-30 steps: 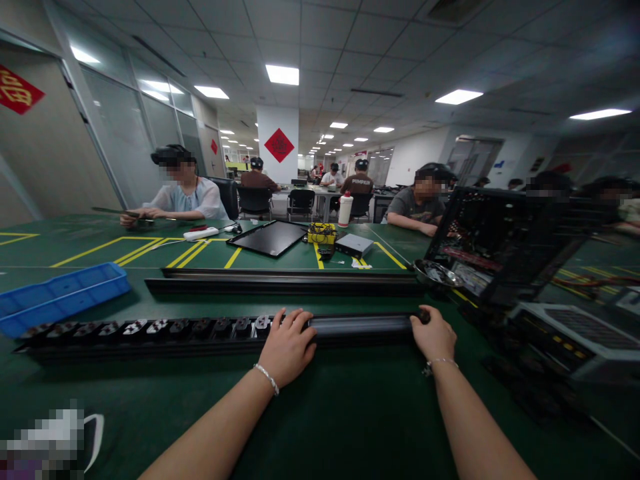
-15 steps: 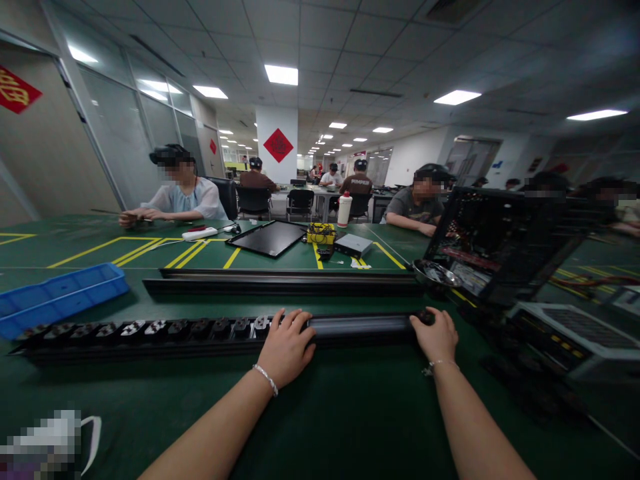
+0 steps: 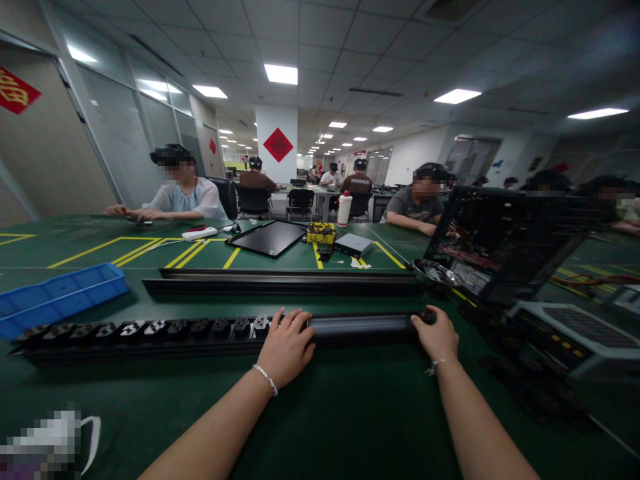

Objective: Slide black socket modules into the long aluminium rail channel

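A long black metal channel (image 3: pixel 365 327) lies across the table in front of me. Along its left part sits a row of several socket modules (image 3: pixel 155 328), some with bright metal faces. My left hand (image 3: pixel 289 343) bends over the channel just right of the last visible module, fingers over the far edge and thumb on the near side. At the channel's right end is my right hand (image 3: pixel 439 333), closed with thumb and fingers around it. A small dark piece (image 3: pixel 427 316) shows there between thumb and fingers; its kind is unclear.
Behind lie two more black channels (image 3: pixel 285 285). A blue bin (image 3: pixel 65 297) stands left. A metal bowl (image 3: pixel 437 273), an opened computer case (image 3: pixel 500 240) and a power supply (image 3: pixel 575 340) are right. Co-workers sit across the table; a flat black panel (image 3: pixel 270 238) lies there.
My right hand has shifted very slightly at the channel's end; my left hand is still. The co-worker across on the left has moved their hands apart, lower to the table.
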`<state>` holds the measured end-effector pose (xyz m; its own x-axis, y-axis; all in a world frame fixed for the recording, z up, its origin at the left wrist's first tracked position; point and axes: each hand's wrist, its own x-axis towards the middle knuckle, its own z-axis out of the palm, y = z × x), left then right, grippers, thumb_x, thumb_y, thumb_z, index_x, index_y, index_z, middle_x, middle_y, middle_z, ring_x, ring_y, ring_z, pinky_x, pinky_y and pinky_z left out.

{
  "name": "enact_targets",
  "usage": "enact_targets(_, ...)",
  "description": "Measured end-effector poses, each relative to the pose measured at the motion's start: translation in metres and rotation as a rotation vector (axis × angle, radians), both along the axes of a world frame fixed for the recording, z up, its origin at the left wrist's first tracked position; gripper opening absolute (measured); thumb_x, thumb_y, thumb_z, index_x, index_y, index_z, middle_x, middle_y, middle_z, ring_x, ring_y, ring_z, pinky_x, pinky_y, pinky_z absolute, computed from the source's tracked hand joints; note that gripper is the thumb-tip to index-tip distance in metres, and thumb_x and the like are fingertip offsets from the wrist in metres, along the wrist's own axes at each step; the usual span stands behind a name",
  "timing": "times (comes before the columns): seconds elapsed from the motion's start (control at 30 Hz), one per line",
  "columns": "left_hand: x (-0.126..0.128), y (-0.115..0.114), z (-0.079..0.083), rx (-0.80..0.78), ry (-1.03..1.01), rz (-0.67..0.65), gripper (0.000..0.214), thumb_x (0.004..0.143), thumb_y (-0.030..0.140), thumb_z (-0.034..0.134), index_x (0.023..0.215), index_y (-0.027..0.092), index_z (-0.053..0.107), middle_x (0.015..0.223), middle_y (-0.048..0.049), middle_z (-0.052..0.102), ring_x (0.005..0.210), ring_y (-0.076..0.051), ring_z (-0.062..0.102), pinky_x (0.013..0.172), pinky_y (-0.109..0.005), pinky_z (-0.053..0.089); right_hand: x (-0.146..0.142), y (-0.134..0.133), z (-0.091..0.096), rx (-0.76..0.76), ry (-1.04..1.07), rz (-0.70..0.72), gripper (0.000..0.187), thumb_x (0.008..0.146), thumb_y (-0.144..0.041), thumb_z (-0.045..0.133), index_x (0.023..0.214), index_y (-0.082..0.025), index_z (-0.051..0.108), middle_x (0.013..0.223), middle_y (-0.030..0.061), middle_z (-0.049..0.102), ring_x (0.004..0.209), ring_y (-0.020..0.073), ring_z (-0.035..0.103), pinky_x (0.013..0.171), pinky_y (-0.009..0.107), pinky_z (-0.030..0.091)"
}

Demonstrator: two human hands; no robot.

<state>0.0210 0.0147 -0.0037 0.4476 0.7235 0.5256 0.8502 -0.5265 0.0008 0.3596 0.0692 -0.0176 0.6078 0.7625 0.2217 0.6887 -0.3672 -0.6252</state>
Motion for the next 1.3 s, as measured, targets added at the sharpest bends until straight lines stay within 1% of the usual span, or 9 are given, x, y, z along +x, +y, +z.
enact_targets(0.13,0.0001,0.0001,0.0000,0.001,-0.001,0.000,0.017,0.079,0.029,0.056,0.095,0.026,0.061,0.120,-0.0046,0.055,0.117,-0.028,0.044,0.103,-0.054,0.025,0.0012,0.0016,-0.0016,-0.008,0.017,-0.009,0.051,0.071,-0.043,0.051,0.116,-0.022,0.050,0.119,0.0118,0.052,0.111,0.0297,0.047,0.096,0.042,0.031)
enact_targets(0.3,0.0007,0.0005,-0.0011,-0.002,0.001,0.007,0.018,0.079,0.030,0.057,0.095,0.026,0.061,0.120,-0.0041,0.055,0.116,-0.027,0.044,0.103,-0.053,0.025,0.0024,0.0030,-0.0037,0.040,-0.009,-0.008,0.049,0.070,-0.041,0.052,0.114,-0.020,0.052,0.115,0.0116,0.054,0.108,0.0290,0.049,0.095,0.042,0.032)
enact_targets(0.6,0.0008,0.0004,-0.0010,0.018,-0.014,0.001,0.018,0.078,0.030,0.058,0.095,0.026,0.062,0.118,-0.0042,0.056,0.115,-0.027,0.045,0.102,-0.053,0.026,0.0050,0.0042,-0.0044,0.053,0.005,-0.012,0.046,0.070,-0.038,0.054,0.113,-0.021,0.053,0.114,0.0107,0.056,0.107,0.0283,0.051,0.095,0.044,0.033)
enact_targets(0.8,0.0006,0.0000,-0.0005,0.011,-0.007,0.003,0.018,0.078,0.030,0.057,0.095,0.026,0.062,0.118,-0.0046,0.056,0.116,-0.027,0.045,0.102,-0.054,0.025,0.0032,0.0035,-0.0019,0.020,0.005,-0.006,0.047,0.071,-0.039,0.053,0.114,-0.020,0.052,0.116,0.0116,0.055,0.108,0.0289,0.050,0.096,0.043,0.033)
enact_targets(0.9,0.0005,-0.0002,-0.0003,0.002,-0.003,0.008,0.018,0.078,0.030,0.057,0.096,0.026,0.061,0.119,-0.0043,0.055,0.116,-0.027,0.044,0.103,-0.054,0.025,0.0035,0.0032,-0.0013,0.000,0.023,-0.023,0.047,0.072,-0.040,0.053,0.115,-0.021,0.052,0.117,0.0112,0.056,0.107,0.0295,0.051,0.094,0.043,0.035)
enact_targets(1.3,0.0004,0.0007,-0.0017,0.000,-0.005,0.003,0.017,0.078,0.029,0.057,0.095,0.026,0.061,0.119,-0.0039,0.055,0.116,-0.027,0.044,0.102,-0.053,0.024,0.0020,0.0016,0.0022,0.007,0.052,-0.031,0.046,0.071,-0.037,0.053,0.115,-0.021,0.052,0.114,0.0104,0.057,0.105,0.0286,0.053,0.092,0.042,0.038)
